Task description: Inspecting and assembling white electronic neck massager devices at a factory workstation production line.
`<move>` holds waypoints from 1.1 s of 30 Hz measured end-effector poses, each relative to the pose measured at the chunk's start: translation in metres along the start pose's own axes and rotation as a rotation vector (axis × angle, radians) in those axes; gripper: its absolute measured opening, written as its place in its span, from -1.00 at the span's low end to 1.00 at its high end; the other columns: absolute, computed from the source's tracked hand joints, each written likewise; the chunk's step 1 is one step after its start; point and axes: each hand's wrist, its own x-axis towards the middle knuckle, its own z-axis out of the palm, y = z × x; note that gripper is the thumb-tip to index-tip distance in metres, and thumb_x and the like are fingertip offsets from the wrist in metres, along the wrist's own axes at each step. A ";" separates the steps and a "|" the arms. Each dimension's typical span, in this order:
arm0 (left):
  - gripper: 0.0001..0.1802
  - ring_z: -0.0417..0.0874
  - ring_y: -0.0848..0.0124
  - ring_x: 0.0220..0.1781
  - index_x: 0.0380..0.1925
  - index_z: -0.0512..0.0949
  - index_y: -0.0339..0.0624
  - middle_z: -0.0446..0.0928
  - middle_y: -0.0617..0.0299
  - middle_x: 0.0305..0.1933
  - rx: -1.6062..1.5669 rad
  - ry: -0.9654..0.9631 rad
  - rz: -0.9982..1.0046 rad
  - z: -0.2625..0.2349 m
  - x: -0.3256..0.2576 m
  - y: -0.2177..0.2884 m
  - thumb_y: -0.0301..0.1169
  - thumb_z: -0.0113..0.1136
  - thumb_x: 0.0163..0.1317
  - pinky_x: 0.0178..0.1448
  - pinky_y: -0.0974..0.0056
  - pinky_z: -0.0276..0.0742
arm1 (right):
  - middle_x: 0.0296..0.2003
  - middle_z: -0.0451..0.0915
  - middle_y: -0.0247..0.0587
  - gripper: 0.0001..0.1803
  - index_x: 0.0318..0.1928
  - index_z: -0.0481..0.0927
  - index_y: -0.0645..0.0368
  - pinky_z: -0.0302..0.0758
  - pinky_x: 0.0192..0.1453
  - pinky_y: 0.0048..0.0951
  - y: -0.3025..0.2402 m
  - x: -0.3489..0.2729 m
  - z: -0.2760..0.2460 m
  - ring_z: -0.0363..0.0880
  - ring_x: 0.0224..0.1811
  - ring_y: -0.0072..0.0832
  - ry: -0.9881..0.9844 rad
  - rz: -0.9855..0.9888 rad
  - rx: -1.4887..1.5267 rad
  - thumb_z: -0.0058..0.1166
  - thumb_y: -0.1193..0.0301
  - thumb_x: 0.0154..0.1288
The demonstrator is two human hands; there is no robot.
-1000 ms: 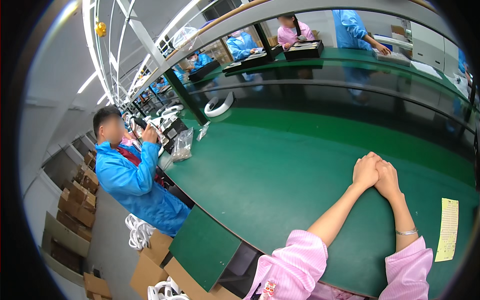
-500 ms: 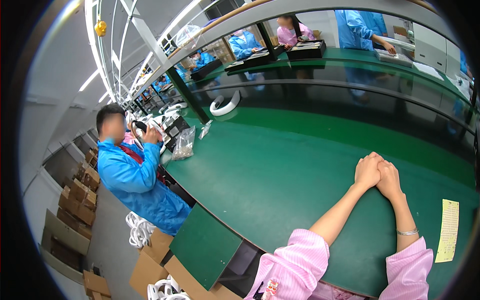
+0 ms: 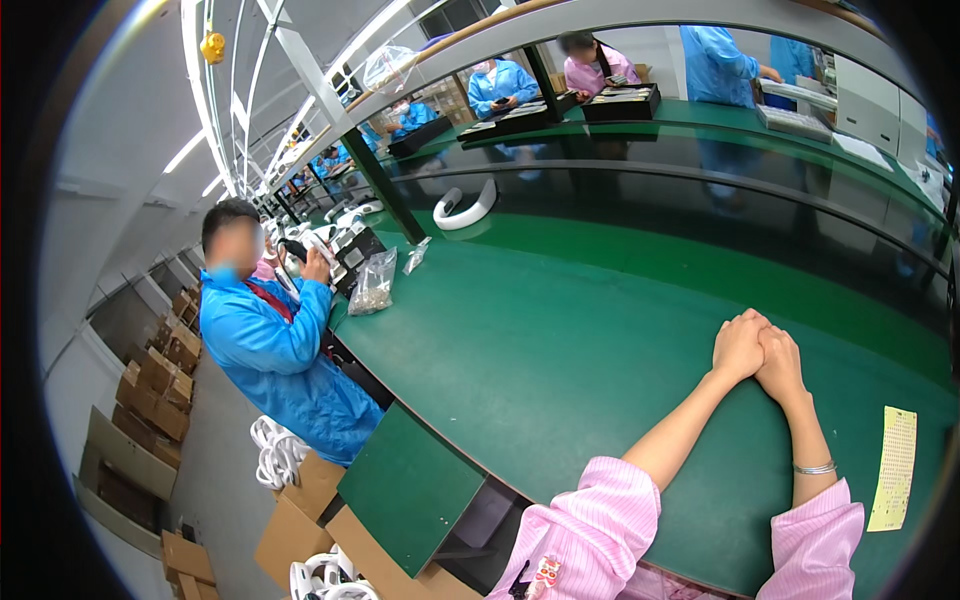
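My left hand [image 3: 737,348] and my right hand [image 3: 779,362] are clasped together, fingers folded around each other, over the green tabletop [image 3: 560,370]. Neither hand shows an object in it, though the inner sides of the palms are hidden. Both bare forearms reach up from pink striped sleeves, and a silver bangle [image 3: 815,468] circles the right wrist. Nearest on the right lies a yellow printed sheet [image 3: 893,470], flat and apart from the hands.
Beyond the tabletop, a white curved piece [image 3: 466,218] rests on a dark green belt. At left a co-worker in blue [image 3: 270,330] handles a white and black device near a clear bag of small parts [image 3: 373,285]. Cartons [image 3: 300,530] with white curved pieces stand below.
My hands stay clasped in the same place. The view has shifted slightly. Across the belt, a co-worker in blue has drawn a hand back from a grey tray.
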 end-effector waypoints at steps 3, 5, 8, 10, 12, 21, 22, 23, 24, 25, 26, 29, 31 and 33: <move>-0.78 0.55 0.13 -0.10 -0.35 0.62 -0.20 0.56 0.16 -0.16 0.003 0.003 0.005 0.001 0.000 -0.002 -0.40 0.01 0.08 -0.01 0.15 0.39 | -0.38 0.60 -0.01 -0.89 -0.42 0.54 0.27 0.45 -0.17 -0.17 0.000 0.000 0.000 0.55 -0.25 -0.11 0.009 -0.006 0.010 0.07 0.52 -0.03; -0.78 0.55 0.13 -0.10 -0.35 0.62 -0.19 0.56 0.17 -0.16 0.006 0.002 0.006 0.002 0.001 -0.003 -0.40 0.01 0.07 -0.01 0.15 0.39 | -0.38 0.60 -0.01 -0.89 -0.42 0.54 0.27 0.45 -0.17 -0.17 0.001 -0.001 0.000 0.55 -0.25 -0.10 0.009 -0.004 0.010 0.07 0.52 -0.03; -0.78 0.55 0.13 -0.10 -0.35 0.62 -0.19 0.56 0.17 -0.16 0.007 0.008 0.006 0.002 0.001 -0.003 -0.39 0.01 0.08 -0.01 0.15 0.39 | -0.38 0.60 0.00 -0.89 -0.42 0.54 0.28 0.45 -0.17 -0.17 0.001 0.000 0.001 0.55 -0.26 -0.10 0.003 0.004 0.004 0.07 0.52 -0.03; -0.78 0.55 0.14 -0.10 -0.35 0.62 -0.18 0.56 0.17 -0.17 0.004 0.010 0.005 0.004 0.001 -0.004 -0.39 0.02 0.08 -0.01 0.15 0.39 | -0.37 0.61 0.00 -0.88 -0.41 0.55 0.28 0.45 -0.17 -0.17 0.000 0.000 0.000 0.56 -0.26 -0.10 0.008 0.012 0.002 0.07 0.52 -0.03; -0.78 0.55 0.14 -0.10 -0.35 0.62 -0.18 0.56 0.18 -0.17 0.005 0.013 0.009 0.005 0.002 -0.004 -0.38 0.02 0.08 -0.01 0.15 0.39 | -0.38 0.60 0.00 -0.89 -0.42 0.55 0.28 0.45 -0.17 -0.18 0.000 0.001 -0.001 0.56 -0.26 -0.10 0.009 0.012 0.005 0.07 0.52 -0.03; -0.79 0.55 0.16 -0.09 -0.37 0.61 -0.17 0.56 0.18 -0.17 -0.002 0.007 0.014 0.005 0.002 -0.005 -0.39 0.00 0.09 0.01 0.15 0.38 | -0.37 0.61 -0.01 -0.89 -0.44 0.55 0.28 0.45 -0.18 -0.17 0.001 0.001 0.001 0.56 -0.25 -0.11 0.023 -0.007 0.009 0.08 0.52 -0.04; -0.79 0.55 0.15 -0.09 -0.36 0.61 -0.16 0.56 0.18 -0.17 0.000 0.004 0.012 0.004 0.002 -0.005 -0.39 0.00 0.08 0.01 0.15 0.38 | -0.36 0.61 -0.01 -0.89 -0.43 0.55 0.28 0.45 -0.18 -0.17 0.001 0.001 0.001 0.56 -0.25 -0.11 0.026 -0.010 0.009 0.08 0.51 -0.04; -0.78 0.55 0.14 -0.09 -0.34 0.61 -0.16 0.56 0.19 -0.16 0.001 0.000 0.010 0.004 0.002 -0.006 -0.40 0.01 0.08 0.01 0.15 0.38 | -0.36 0.61 -0.01 -0.89 -0.43 0.55 0.28 0.45 -0.17 -0.17 0.001 0.001 0.001 0.56 -0.25 -0.11 0.027 -0.010 0.011 0.08 0.51 -0.04; -0.79 0.55 0.14 -0.09 -0.34 0.61 -0.16 0.56 0.19 -0.16 0.000 0.001 0.010 0.004 0.002 -0.005 -0.40 0.01 0.08 0.00 0.15 0.38 | -0.36 0.61 -0.01 -0.88 -0.43 0.55 0.28 0.45 -0.17 -0.16 0.000 0.001 0.000 0.56 -0.25 -0.10 0.028 -0.009 0.013 0.09 0.51 -0.04; -0.79 0.55 0.14 -0.09 -0.34 0.61 -0.16 0.56 0.19 -0.16 -0.001 0.004 0.009 0.004 0.002 -0.005 -0.40 0.01 0.08 0.00 0.15 0.38 | -0.36 0.61 -0.01 -0.88 -0.42 0.55 0.28 0.45 -0.17 -0.16 0.000 0.001 0.000 0.56 -0.24 -0.10 0.028 -0.010 0.014 0.09 0.51 -0.04; -0.79 0.55 0.14 -0.09 -0.34 0.61 -0.16 0.56 0.19 -0.16 -0.003 0.006 0.009 0.004 0.002 -0.005 -0.40 0.01 0.08 0.00 0.15 0.38 | -0.36 0.61 -0.01 -0.88 -0.42 0.55 0.29 0.45 -0.17 -0.16 -0.001 0.001 0.000 0.56 -0.24 -0.10 0.027 -0.007 0.013 0.09 0.51 -0.04; -0.78 0.55 0.14 -0.09 -0.34 0.61 -0.15 0.56 0.19 -0.16 -0.006 0.008 0.008 0.004 0.002 -0.007 -0.40 0.01 0.07 0.00 0.15 0.38 | -0.35 0.61 -0.01 -0.87 -0.42 0.56 0.29 0.45 -0.16 -0.16 -0.002 0.001 0.000 0.56 -0.23 -0.10 0.021 0.000 0.015 0.09 0.51 -0.05; -0.78 0.55 0.14 -0.09 -0.34 0.61 -0.16 0.56 0.19 -0.16 0.001 0.000 0.013 0.002 0.001 -0.006 -0.40 0.01 0.07 0.00 0.15 0.39 | -0.35 0.61 -0.01 -0.88 -0.43 0.56 0.28 0.45 -0.15 -0.16 -0.001 0.001 0.000 0.56 -0.23 -0.11 0.015 0.006 0.024 0.10 0.51 -0.05; -0.78 0.55 0.13 -0.10 -0.34 0.61 -0.16 0.56 0.19 -0.16 0.006 -0.001 0.016 0.002 0.001 -0.006 -0.41 0.01 0.06 -0.01 0.15 0.39 | -0.35 0.61 -0.01 -0.88 -0.43 0.56 0.28 0.46 -0.15 -0.16 -0.003 0.001 0.000 0.57 -0.23 -0.11 0.023 0.002 0.029 0.10 0.51 -0.05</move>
